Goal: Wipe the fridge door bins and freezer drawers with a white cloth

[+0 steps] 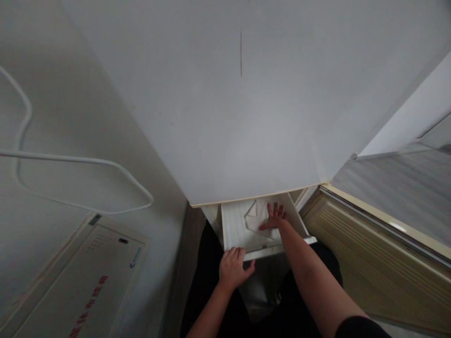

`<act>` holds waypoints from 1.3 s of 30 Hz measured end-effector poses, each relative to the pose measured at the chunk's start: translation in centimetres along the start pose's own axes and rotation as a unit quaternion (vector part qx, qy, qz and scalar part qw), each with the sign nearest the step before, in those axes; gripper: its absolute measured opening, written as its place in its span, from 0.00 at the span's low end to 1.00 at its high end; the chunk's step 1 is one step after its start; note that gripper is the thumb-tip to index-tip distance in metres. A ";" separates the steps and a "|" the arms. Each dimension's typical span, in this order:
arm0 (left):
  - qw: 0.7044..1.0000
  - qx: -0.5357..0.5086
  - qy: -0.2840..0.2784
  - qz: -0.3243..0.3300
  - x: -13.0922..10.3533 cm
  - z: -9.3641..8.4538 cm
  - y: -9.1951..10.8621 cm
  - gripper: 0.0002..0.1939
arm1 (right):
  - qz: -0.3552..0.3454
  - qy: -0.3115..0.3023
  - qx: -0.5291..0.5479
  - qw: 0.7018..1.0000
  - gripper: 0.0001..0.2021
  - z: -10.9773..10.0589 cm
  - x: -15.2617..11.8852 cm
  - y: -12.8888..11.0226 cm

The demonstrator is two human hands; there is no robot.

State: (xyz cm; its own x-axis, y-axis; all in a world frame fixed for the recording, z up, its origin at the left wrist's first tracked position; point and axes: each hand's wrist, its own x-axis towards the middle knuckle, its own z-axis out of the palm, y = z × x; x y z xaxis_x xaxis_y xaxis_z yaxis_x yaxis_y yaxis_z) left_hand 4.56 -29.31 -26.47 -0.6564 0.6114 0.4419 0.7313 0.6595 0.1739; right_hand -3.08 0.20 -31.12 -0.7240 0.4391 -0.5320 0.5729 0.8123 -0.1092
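A white drawer point(233, 232) is pulled out from under a large pale cabinet top. My left hand point(233, 269) grips the left part of its front edge, fingers over the rim and thumb on the outer side. Inside the drawer lies a flat white cloth point(254, 222) with a scalloped edge and one corner folded over. Spread fingers of my right hand point(275, 218) rest on or just above the right side of this cloth; exact contact is hard to tell.
An open cabinet door point(373, 253) with a ribbed inner panel stands to the right. The broad white top point(246, 117) overhangs the drawer. On the left wall are a loose white cable point(105, 162) and a metal box point(88, 277) with red lettering. Grey flooring point(405, 183) lies beyond the door.
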 end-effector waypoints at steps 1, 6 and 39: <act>1.000 -0.001 -0.001 -0.001 0.0 -0.1 0.0 0.11 | 0.001 -0.001 0.000 1.000 0.76 -0.1 -0.1 0.0; 1.000 -0.004 -0.009 -0.002 0.2 -0.3 0.1 0.11 | 0.003 0.000 0.002 1.000 0.76 -0.1 0.0 0.0; 1.000 0.013 -0.008 0.002 0.1 0.0 -0.1 0.13 | -0.002 -0.005 -0.077 0.997 0.87 -0.1 -2.1 -8.8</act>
State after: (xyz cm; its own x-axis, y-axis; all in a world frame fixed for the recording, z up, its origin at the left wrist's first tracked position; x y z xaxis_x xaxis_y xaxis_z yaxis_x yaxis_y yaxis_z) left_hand 4.43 -29.25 -26.46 -0.6563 0.6210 0.4285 0.7293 0.6676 0.1496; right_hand -6.62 -7.83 -28.91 -0.7222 0.4322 -0.5401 0.5037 0.8637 0.0176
